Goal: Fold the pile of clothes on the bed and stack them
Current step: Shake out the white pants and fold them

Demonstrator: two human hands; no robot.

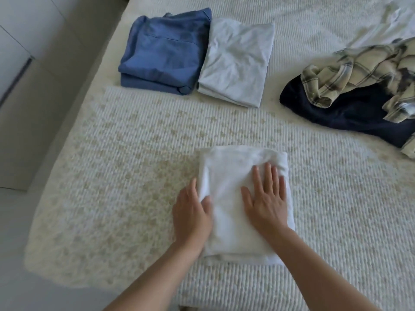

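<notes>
- Pale, ribbed bedding covers the bed (139, 153), which fills most of the view; a strip of light floor (27, 254) shows along its left edge.
- A white folded garment (226, 176) lies flat on the bed near the person, roughly rectangular, with its layered edges visible at the near end.
- The left hand (190, 212) rests at the garment's left edge, fingers curled down over the side with the thumb on top of the cloth, gripping that edge loosely.
- The right hand (265, 198) lies palm down on top of the same garment, fingers spread and flat, pressing on its right half.
- Both bare forearms reach in from the bottom of the view.
- Farther up the bed, a folded blue garment (161, 52) sits with a pocket seam facing up.
- Just to its right, touching or nearly touching it, lies a folded pale grey-blue garment (235, 63).
- These two folded pieces lie side by side, not one on the other, and well apart from the white one.
- At the right, an unfolded heap holds a navy garment (341, 111) with a crumpled beige plaid shirt (359, 70) lying over it.
- Another pale cloth (388, 25) lies loose beyond the heap, in the upper right corner, partly cut off by the frame.
</notes>
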